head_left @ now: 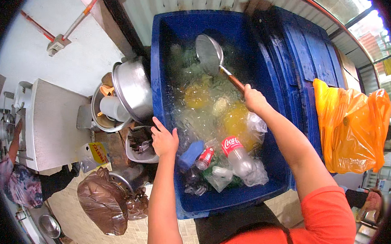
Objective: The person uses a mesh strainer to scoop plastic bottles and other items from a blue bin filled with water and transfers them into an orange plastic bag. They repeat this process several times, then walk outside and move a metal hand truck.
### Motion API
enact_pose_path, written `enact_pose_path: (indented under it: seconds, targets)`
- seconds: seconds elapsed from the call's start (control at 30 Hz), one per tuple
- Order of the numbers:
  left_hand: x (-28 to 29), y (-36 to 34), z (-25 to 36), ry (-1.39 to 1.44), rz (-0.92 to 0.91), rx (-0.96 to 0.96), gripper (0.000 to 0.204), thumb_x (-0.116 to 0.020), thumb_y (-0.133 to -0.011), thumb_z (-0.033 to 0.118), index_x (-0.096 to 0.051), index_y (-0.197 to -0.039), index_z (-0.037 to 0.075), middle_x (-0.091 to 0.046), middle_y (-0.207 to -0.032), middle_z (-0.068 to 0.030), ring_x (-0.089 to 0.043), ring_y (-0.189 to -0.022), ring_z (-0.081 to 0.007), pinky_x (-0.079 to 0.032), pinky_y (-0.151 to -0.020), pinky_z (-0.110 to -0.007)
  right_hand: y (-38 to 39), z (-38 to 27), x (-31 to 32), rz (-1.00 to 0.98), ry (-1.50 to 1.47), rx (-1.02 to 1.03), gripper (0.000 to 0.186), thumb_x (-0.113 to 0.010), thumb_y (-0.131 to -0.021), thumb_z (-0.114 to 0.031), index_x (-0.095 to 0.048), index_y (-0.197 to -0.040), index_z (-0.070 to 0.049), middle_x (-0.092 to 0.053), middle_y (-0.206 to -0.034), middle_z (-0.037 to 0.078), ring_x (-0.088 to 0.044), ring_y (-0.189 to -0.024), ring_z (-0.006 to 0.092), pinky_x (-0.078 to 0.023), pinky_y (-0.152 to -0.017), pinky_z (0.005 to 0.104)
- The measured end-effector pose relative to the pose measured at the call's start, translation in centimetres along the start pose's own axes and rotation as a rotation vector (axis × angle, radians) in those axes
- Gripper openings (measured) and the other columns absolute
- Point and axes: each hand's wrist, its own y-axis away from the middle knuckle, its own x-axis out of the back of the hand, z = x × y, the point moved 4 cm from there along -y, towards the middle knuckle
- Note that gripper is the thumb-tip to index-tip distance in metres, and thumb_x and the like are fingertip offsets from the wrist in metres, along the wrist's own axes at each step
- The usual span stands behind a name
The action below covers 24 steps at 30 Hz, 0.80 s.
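My right hand (254, 99) grips the wood-coloured handle of a large metal ladle (208, 50), whose head is over the upper part of a big blue plastic bin (276, 179). The bin holds murky water (195, 117) with yellow shapes in it. A clear bottle with a red label (240, 161), a small red bottle (206, 158), a blue object (191, 154) and several clear plastic bags lie in its lower part. My left hand (164, 141) is at the bin's left rim, fingers spread and holding nothing; whether it touches the rim I cannot tell.
Left are steel pots (137, 92), a white tub (142, 155), a brown plastic bag (100, 202) and a white appliance (56, 125). A person (22, 184) is at the far left. Right stand blue lids (297, 46) and an orange bag (350, 127).
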Motion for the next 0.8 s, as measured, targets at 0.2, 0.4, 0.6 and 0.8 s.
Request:
enact_pose_path:
  seconds: [0.2,0.4,0.6,0.8]
  targets:
    - [0.1,-0.3,0.1,0.002,-0.019,-0.003,0.105,-0.073,-0.089,0.041,-0.007,-0.159,0.000,-0.048,-0.132,-0.0257,-0.061,-0.109,-0.0406,-0.058,-0.085,-0.047,-2.6,0.8,-0.5,-0.207,0.010,-0.049,0.027,-0.062,-0.087,-0.003,-0.055,-0.112,0.004,-0.071,-0.105,0.029,-0.073,-0.092,0.0417,-0.061,-0.079,0.0500]
    - [-0.1,-0.5,0.2,-0.020,-0.056,0.032,0.106,-0.073,-0.089,0.042,-0.006,-0.159,-0.001,-0.045,-0.136,-0.0265,-0.059,-0.113,-0.0416,-0.056,-0.089,-0.048,-9.3,-2.1,-0.7,-0.363,-0.022,-0.076,0.029,-0.063,-0.082,0.001,-0.066,-0.110,0.007,-0.073,-0.102,0.026,-0.076,-0.082,0.0353,-0.063,-0.072,0.0455]
    - [-0.4,-0.7,0.6,-0.056,-0.064,0.063,0.107,-0.074,-0.088,0.042,-0.006,-0.159,-0.001,-0.044,-0.138,-0.0265,-0.057,-0.116,-0.0421,-0.054,-0.094,-0.048,-15.1,-1.8,-2.2,-0.445,-0.047,-0.017,0.030,-0.062,-0.085,-0.002,-0.065,-0.114,0.005,-0.073,-0.103,0.026,-0.075,-0.086,0.0374,-0.062,-0.069,0.0479]
    - [0.0,-1.0,1.0,-0.041,-0.053,0.060,0.109,-0.074,-0.087,0.043,-0.005,-0.159,-0.001,-0.043,-0.138,-0.0279,-0.054,-0.118,-0.0437,-0.051,-0.098,-0.049,-20.4,-3.1,-7.9,0.135,0.108,-0.087,0.019,-0.051,-0.099,-0.015,-0.066,-0.108,-0.008,-0.076,-0.101,0.016,-0.076,-0.091,0.0326,-0.062,-0.074,0.0474]
